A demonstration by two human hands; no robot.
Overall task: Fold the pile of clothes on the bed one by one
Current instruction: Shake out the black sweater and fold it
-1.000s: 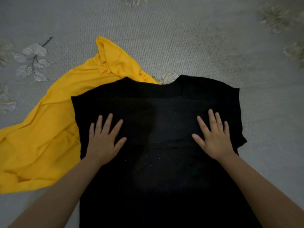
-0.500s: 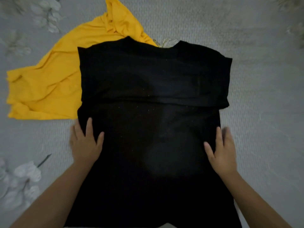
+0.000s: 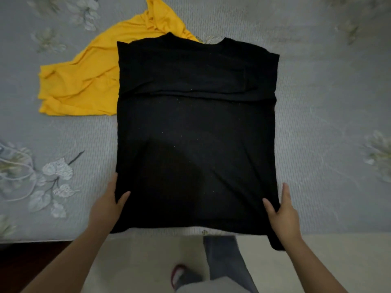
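A black T-shirt (image 3: 196, 132) lies flat on the bed with its sleeves folded in across the chest, neck away from me. Its hem hangs slightly over the bed's near edge. My left hand (image 3: 110, 206) grips the shirt's lower left edge, thumb on top of the cloth and fingers underneath. My right hand (image 3: 282, 214) grips the lower right edge the same way. A crumpled yellow garment (image 3: 84, 81) lies behind and left of the black shirt, partly under it.
The bed is covered by a grey sheet (image 3: 328, 115) with pale flower prints. The bed's near edge (image 3: 42, 240) runs across the bottom of the view, with cream floor, my leg and a slippered foot (image 3: 179, 275) below it.
Both hands slid down the black shirt from the chest to the lower side edges and took hold of the cloth. The view tilted down toward the bed's edge.
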